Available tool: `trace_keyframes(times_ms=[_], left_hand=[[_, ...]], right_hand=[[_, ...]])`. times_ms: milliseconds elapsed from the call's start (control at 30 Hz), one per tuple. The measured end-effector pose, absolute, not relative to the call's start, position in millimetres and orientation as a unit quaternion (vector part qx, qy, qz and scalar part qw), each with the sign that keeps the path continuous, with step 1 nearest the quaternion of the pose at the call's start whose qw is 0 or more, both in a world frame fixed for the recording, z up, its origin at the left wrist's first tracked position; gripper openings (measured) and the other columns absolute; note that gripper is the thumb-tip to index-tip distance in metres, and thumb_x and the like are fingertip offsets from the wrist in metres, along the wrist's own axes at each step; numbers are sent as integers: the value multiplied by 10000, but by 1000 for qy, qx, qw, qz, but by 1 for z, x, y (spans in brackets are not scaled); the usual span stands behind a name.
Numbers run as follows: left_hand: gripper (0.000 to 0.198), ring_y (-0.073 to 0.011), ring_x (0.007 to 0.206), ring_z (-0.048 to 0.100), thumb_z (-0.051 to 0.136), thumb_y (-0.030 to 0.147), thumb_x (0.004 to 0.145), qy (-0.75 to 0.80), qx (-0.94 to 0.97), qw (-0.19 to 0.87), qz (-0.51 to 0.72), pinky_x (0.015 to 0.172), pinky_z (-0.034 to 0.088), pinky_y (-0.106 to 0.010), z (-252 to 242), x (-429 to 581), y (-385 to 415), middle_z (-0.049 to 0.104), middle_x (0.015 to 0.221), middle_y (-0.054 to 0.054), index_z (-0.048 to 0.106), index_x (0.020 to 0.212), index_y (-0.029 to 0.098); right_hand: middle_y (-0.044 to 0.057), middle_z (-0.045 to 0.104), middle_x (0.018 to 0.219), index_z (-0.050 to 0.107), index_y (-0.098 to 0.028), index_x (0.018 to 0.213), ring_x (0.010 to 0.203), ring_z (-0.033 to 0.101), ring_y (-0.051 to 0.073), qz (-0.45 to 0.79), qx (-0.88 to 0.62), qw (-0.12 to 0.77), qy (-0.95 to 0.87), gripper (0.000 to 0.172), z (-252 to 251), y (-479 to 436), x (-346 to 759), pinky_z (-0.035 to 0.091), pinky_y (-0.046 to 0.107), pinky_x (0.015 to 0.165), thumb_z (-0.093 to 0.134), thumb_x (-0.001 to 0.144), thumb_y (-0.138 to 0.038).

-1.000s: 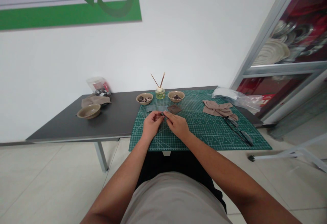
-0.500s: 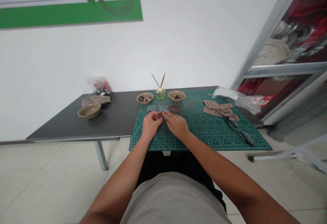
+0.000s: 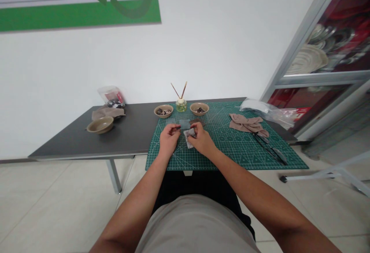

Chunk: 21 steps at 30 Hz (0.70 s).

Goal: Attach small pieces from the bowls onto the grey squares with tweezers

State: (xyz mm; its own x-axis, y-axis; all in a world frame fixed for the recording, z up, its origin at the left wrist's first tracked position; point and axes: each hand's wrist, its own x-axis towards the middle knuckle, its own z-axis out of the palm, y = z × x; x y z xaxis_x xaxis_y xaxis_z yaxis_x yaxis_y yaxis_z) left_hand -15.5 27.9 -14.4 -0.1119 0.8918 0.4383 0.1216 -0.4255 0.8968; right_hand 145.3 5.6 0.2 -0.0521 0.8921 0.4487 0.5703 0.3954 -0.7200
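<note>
Low over the green cutting mat [image 3: 231, 153], my right hand [image 3: 203, 141] pinches a small square patterned grey-white pouch or piece of cloth [image 3: 188, 142]. My left hand [image 3: 169, 140] is a short way to the left. Its thumb and fingertips press together, and a tiny dark thing seems to be between them, too small to name. Just beyond my fingers lie a thin blue-grey square [image 3: 185, 123] and a brown square [image 3: 197, 121], the latter partly hidden by my right hand.
Two tan bowls with small dark and pale pieces, one left [image 3: 163, 116] and one right [image 3: 199, 113], flank a glass bottle [image 3: 181, 106] with sticks. A brown cloth [image 3: 245, 124], glasses [image 3: 270, 151] and a plastic bag [image 3: 268, 112] lie rightward. Another bowl [image 3: 100, 129] stands left.
My hands were together at the fingertips and have moved apart. The patterned grey-white square now shows in my right hand; it was not visible before.
</note>
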Motion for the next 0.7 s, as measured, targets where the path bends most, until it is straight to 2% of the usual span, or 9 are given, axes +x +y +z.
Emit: trace_keyframes(times_ms=[167,267,367,500,600,700], left_hand=[[171,-133,765,609,621,243,784,440,612,265,601,724,512,-276,-14,-18,27,638,944,-40,711,921,195],[205,-145,799,621,646,269,780,448,615,272,590,764,513,-287,-14,-16,24,650,905,-32,705,964,200],[244,-135,743,621,679,267,749,450,612,308,573,736,511,-275,-14,-13,23,658,817,-9,672,979,187],[211,-129,666,620,701,265,720,464,641,329,515,658,502,-252,-14,-12,22,666,757,5,652,905,176],[224,-144,711,648,682,240,732,458,661,339,489,674,511,-259,-12,-12,21,690,798,-3,649,946,185],[185,-154,775,661,618,189,772,465,680,317,471,710,514,-266,-9,-9,18,706,850,-8,646,955,196]], right_hand=[[26,652,859,519,-189,1095,763,610,184,198,-511,350,-760,341,-5,0,140,440,289,717,608,767,-211],[74,636,994,551,-176,1116,927,581,222,150,-489,357,-782,375,-8,1,140,435,345,848,631,750,-189],[110,601,1070,562,-172,1157,1032,531,266,106,-485,393,-774,449,-8,2,142,404,431,939,664,719,-177],[71,635,1012,571,-187,1153,944,590,214,187,-462,428,-754,390,-8,0,145,464,387,870,636,769,-199],[32,672,952,585,-202,1103,842,636,160,268,-452,450,-722,285,-8,-1,147,500,314,777,599,819,-222],[13,688,909,597,-217,1040,819,657,151,291,-452,465,-703,219,-9,-2,148,508,293,753,614,826,-259]])
